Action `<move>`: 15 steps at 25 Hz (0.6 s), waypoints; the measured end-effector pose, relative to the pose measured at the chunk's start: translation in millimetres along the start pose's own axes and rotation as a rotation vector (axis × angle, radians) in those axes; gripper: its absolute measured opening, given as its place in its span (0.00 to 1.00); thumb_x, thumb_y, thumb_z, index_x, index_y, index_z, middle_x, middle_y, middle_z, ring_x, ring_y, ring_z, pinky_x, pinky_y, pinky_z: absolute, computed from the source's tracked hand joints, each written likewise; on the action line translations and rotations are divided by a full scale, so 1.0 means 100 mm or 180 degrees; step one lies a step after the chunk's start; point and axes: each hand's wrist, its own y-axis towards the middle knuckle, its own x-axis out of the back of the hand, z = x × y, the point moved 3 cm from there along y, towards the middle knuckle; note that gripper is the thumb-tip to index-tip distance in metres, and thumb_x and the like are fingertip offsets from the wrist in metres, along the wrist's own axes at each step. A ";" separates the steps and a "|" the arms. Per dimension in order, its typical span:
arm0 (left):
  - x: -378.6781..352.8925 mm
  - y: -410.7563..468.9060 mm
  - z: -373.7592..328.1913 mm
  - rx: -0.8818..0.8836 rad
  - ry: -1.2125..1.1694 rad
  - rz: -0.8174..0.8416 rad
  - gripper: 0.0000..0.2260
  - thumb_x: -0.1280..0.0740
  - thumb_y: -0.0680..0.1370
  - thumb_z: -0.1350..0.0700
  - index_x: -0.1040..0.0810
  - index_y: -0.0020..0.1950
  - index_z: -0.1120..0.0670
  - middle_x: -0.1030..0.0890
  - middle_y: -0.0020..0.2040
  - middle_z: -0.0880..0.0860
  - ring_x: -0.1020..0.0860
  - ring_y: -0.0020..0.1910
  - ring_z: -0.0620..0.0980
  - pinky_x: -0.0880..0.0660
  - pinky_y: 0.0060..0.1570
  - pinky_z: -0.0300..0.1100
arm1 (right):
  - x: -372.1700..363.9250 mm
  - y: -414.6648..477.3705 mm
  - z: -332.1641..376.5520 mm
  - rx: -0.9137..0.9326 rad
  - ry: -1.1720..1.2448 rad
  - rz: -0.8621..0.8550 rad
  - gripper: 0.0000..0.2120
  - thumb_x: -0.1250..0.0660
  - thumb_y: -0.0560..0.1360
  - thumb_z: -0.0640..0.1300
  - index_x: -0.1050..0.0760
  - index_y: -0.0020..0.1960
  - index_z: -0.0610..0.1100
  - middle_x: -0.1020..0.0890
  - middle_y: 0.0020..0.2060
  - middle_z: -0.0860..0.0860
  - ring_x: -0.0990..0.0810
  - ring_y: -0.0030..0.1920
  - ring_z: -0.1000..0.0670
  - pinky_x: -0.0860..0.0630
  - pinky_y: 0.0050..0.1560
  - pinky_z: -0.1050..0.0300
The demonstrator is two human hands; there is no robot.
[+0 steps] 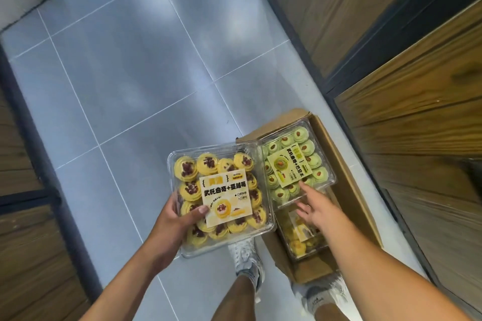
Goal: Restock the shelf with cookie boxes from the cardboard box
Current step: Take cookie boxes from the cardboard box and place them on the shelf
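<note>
1. Sneakers, pale, one pair. Left shoe (246, 260) and right shoe (320, 293) stand on the floor; the right one is just beside the near end of the cardboard box.

2. Left hand (180, 219). It grips the near left corner of a clear plastic cookie box, thumb (200, 210) curled onto the lid and the other fingers hidden beneath.

3. Yellow cookie box (221, 198). Clear clamshell with rows of yellow swirl cookies with dark red topping and a cream label on the lid. It is held level in the air, above the floor and beside the cardboard box.

4. Right hand (317, 210). Its fingers (306, 189) are straight and spread, holding nothing. The index tip is at the near edge of the green box's lid; whether they touch cannot be told.

5. Cardboard box (347, 185). It sits open on the floor against the shelf unit. Contents:
   - a second yellow box (302, 238) at the near end, partly under the right hand
   - a green cookie box (297, 167) at the far end, with nut-topped cookies.

6. Floor (130, 86), grey tile with pale grout.

7. Shelf unit (417, 91), wood-grain with a dark frame, along the right. A similar unit (26, 242) stands at the left edge.
</note>
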 end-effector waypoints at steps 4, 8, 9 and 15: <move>0.08 0.06 -0.01 -0.0022 -0.0096 -0.0128 0.35 0.16 0.67 0.50 0.27 0.70 0.51 0.14 0.60 0.56 0.14 0.57 0.62 0.21 0.61 0.66 | -0.05 -0.01 0.01 -0.0091 -0.0052 -0.0119 0.29 0.29 0.77 0.52 0.32 0.74 0.45 0.28 0.72 0.43 0.23 0.64 0.45 0.21 0.54 0.51; 0.10 0.06 -0.05 -0.0062 -0.0092 -0.0135 0.48 0.13 0.53 0.42 0.26 0.70 0.50 0.14 0.61 0.56 0.15 0.57 0.62 0.22 0.61 0.66 | -0.01 -0.04 0.06 -0.0035 -0.0182 -0.0274 0.30 0.26 0.72 0.58 0.26 0.69 0.46 0.21 0.56 0.44 0.31 0.38 0.53 0.30 0.35 0.60; 0.11 0.05 -0.06 -0.0071 -0.0084 -0.0122 0.48 0.13 0.54 0.41 0.26 0.70 0.50 0.14 0.61 0.56 0.15 0.58 0.62 0.22 0.61 0.66 | 0.01 -0.06 0.07 0.0011 -0.0150 -0.0275 0.31 0.26 0.71 0.58 0.26 0.70 0.47 0.22 0.60 0.43 0.33 0.37 0.53 0.30 0.35 0.60; 0.10 -0.04 -0.15 -0.0049 -0.0062 -0.0141 0.38 0.16 0.62 0.48 0.26 0.70 0.50 0.14 0.60 0.56 0.14 0.57 0.62 0.22 0.61 0.68 | 0.16 -0.31 0.13 0.0250 0.0174 -0.0115 0.42 0.23 0.69 0.53 0.37 0.78 0.47 0.28 0.71 0.42 0.34 0.35 0.54 0.28 0.32 0.62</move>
